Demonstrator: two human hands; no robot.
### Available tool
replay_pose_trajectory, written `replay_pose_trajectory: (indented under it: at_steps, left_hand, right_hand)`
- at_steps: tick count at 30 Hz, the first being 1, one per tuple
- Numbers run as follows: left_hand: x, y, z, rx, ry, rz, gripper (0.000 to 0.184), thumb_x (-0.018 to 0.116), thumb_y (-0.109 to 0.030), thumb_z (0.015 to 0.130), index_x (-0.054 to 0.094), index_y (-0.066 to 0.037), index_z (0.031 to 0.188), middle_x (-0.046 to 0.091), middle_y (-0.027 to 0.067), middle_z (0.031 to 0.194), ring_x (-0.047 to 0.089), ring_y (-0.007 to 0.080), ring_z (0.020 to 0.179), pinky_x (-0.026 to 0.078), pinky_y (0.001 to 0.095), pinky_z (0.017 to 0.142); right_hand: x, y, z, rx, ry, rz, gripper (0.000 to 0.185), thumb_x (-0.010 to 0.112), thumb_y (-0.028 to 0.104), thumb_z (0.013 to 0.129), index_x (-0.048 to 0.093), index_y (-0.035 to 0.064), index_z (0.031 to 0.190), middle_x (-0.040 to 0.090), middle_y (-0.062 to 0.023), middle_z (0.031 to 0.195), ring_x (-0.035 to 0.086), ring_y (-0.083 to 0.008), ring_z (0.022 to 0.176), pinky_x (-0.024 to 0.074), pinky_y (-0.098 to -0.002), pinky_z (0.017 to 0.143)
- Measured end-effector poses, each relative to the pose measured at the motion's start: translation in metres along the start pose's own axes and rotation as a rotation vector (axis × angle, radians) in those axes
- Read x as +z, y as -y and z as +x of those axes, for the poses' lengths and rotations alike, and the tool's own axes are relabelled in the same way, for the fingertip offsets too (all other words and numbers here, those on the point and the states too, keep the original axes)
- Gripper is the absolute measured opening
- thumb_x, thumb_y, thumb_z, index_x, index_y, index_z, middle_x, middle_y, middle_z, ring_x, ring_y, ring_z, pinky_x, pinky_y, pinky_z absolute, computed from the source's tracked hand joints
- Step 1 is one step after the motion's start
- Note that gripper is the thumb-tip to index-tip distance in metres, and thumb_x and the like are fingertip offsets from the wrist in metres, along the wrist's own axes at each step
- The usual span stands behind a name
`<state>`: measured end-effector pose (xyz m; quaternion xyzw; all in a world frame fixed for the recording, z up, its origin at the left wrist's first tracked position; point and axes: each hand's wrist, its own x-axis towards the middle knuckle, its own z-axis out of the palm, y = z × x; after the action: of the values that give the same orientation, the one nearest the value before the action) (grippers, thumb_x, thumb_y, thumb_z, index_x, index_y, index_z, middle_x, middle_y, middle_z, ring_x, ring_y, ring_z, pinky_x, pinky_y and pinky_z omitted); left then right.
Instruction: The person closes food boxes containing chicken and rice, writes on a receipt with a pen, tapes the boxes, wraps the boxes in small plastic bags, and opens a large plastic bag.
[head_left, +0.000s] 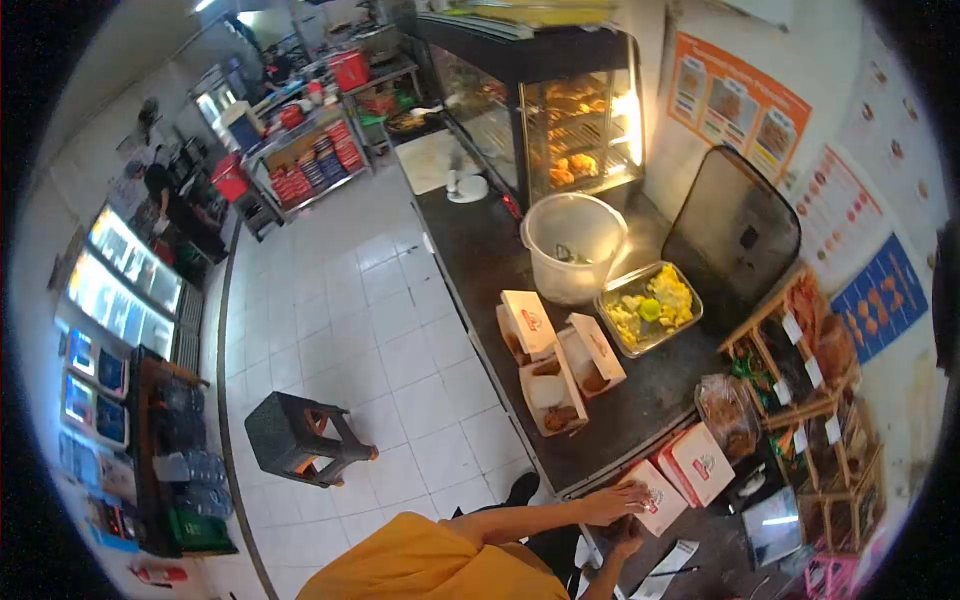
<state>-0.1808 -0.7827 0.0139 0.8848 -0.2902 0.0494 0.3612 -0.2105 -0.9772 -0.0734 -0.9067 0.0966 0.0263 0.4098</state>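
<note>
One box (661, 503) | printed face up | long axis unclear | left hand (612, 503) extended atop | right hand (626, 546): grip unclear

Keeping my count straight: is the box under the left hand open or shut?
Shut: its printed lid lies flat, left hand resting on it.

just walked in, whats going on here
A person in an orange top has both hands at a small printed box on a dark counter. The left hand is on top of it, the right hand at its near edge. Another closed box sits beside it. Farther along the counter are open boxes with food in them, near a metal tray of yellow food and a bucket.
</note>
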Motion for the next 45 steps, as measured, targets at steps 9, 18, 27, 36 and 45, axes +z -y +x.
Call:
replay_pose_trajectory:
  at_steps: [9, 18, 27, 36, 45]
  left_hand:
    - [-0.024, -0.034, -0.048, -0.614, -0.337, -1.14, 0.069, 0.052, -0.046, 0.1, 0.029, -0.015, 0.157, 0.033, 0.0153, 0.155, 0.03, 0.0334, 0.144, 0.024, 0.0519, 0.117]
    - [-0.012, 0.043, -0.166, -0.725, -0.463, -1.298, 0.072, 0.041, -0.056, 0.103, 0.026, -0.011, 0.157, 0.052, 0.0134, 0.14, 0.05, 0.0284, 0.13, 0.04, 0.0464, 0.11]
    - [-0.036, 0.028, -0.326, -1.541, -0.711, -1.025, 0.071, 0.036, -0.057, 0.103, 0.033, -0.007, 0.153, 0.056, 0.0135, 0.137, 0.055, 0.0282, 0.121, 0.043, 0.0475, 0.104]
    - [0.016, 0.002, -0.375, -1.589, -0.283, -0.999, 0.073, 0.031, -0.059, 0.104, 0.041, -0.003, 0.148, 0.059, 0.0136, 0.135, 0.061, 0.028, 0.111, 0.046, 0.0487, 0.098]
    - [-0.103, 0.094, -0.283, -1.368, -0.81, -1.068, 0.074, 0.051, -0.047, 0.101, 0.021, -0.013, 0.159, 0.061, 0.015, 0.136, 0.06, 0.0286, 0.119, 0.045, 0.0433, 0.094]
  right_hand:
    - [-0.014, 0.193, -0.017, -0.24, 0.363, 0.528, 0.034, 0.052, 0.032, 0.101, 0.062, 0.0013, 0.111, 0.064, -0.0095, 0.095, 0.065, -0.0217, 0.09, 0.0497, -0.0315, 0.081]
    - [-0.032, 0.25, -0.071, -0.641, 0.783, 0.199, 0.044, 0.055, 0.031, 0.101, 0.056, 0.0025, 0.134, 0.062, -0.0229, 0.124, 0.056, -0.0382, 0.118, 0.0399, -0.0473, 0.106]
    - [-0.048, 0.159, -0.074, 0.173, 0.917, 0.047, 0.054, 0.062, 0.032, 0.096, 0.053, -0.0013, 0.138, 0.063, -0.0219, 0.126, 0.059, -0.0311, 0.12, 0.0417, -0.045, 0.105]
    - [-0.031, 0.029, -0.112, 0.271, 0.864, 0.082, 0.063, 0.065, 0.036, 0.094, 0.051, -0.0076, 0.137, 0.066, -0.0231, 0.122, 0.063, -0.029, 0.113, 0.0483, -0.0443, 0.096]
    - [-0.029, 0.208, -0.013, -0.022, 0.918, 0.086, 0.046, 0.072, 0.036, 0.089, 0.068, -0.0015, 0.115, 0.072, -0.0114, 0.091, 0.069, -0.0166, 0.076, 0.0557, -0.0313, 0.068]
